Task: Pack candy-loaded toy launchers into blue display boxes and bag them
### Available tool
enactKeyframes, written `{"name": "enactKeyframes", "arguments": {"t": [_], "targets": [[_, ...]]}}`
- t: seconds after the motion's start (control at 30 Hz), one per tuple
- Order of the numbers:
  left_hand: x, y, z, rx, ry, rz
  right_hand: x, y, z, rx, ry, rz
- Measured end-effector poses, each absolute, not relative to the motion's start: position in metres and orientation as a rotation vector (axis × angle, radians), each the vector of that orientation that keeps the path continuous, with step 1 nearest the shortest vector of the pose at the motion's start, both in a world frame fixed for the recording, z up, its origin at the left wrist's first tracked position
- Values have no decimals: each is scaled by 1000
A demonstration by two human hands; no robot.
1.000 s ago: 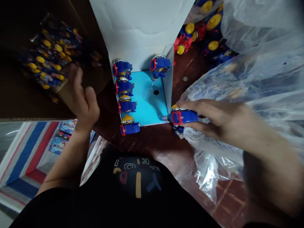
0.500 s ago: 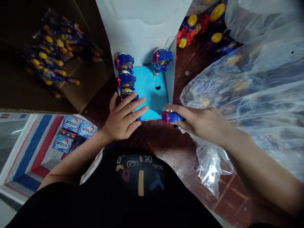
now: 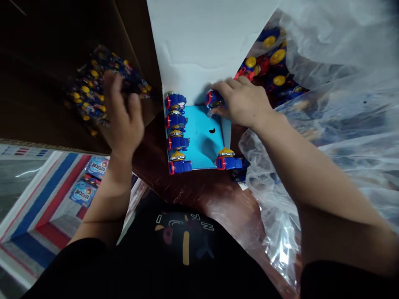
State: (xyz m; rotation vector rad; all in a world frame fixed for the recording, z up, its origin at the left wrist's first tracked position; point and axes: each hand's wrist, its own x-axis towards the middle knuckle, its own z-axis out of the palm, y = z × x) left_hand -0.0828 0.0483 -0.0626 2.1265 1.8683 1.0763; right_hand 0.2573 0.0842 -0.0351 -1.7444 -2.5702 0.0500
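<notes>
A white box (image 3: 212,37) with a raised lid and a light blue floor (image 3: 199,141) stands in the middle. Several blue toys (image 3: 178,143) with red ends and yellow tops line its left side. Another blue toy (image 3: 229,161) lies at the near right corner. My right hand (image 3: 245,101) has its fingers around a blue toy (image 3: 213,100) at the box's far right. Over the cardboard carton on the left, my left hand (image 3: 124,114) is raised with fingers apart and holds nothing.
Inside the brown carton (image 3: 18,95) is a pile of small yellow-and-blue wrapped pieces (image 3: 90,97). Clear plastic bags (image 3: 336,108) with more toys spread on the right. Printed blue packs (image 3: 82,193) lie in a striped bag at lower left.
My left hand has left the toy row and moved left over the carton. My right hand let go of the near right toy and moved forward to the far right one. The view has shifted.
</notes>
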Motion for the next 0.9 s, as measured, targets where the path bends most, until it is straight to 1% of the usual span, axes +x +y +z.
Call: {"name": "enactKeyframes", "arguments": {"t": [0.03,0.1,0.17,0.23,0.37,0.5,0.57,0.73,0.9], "targets": [[-64,35,-56,2325,1682,1000,253,90,-38,-1737,-2597,39],[-31,8,-47,2576,1397,717,254,91,-38,-1742,-2563,56],[-11,-8,-48,2615,1274,487,268,82,-27,-1715,-2451,88],[-7,-11,-55,2571,1263,392,290,66,-11,-1598,-2353,65],[-15,-2,-68,2514,1256,408,324,27,6,-1310,-2413,94],[-16,0,-68,2479,1216,472,324,-4,-8,-1118,-2573,195],[-15,-1,-68,2470,1208,488,316,-14,-17,-1124,-2588,150],[-15,-1,-69,2466,1206,475,302,-27,-26,-1205,-2560,-92],[-14,-1,-69,2460,1210,489,305,-26,-25,-1222,-2526,-111]]}}
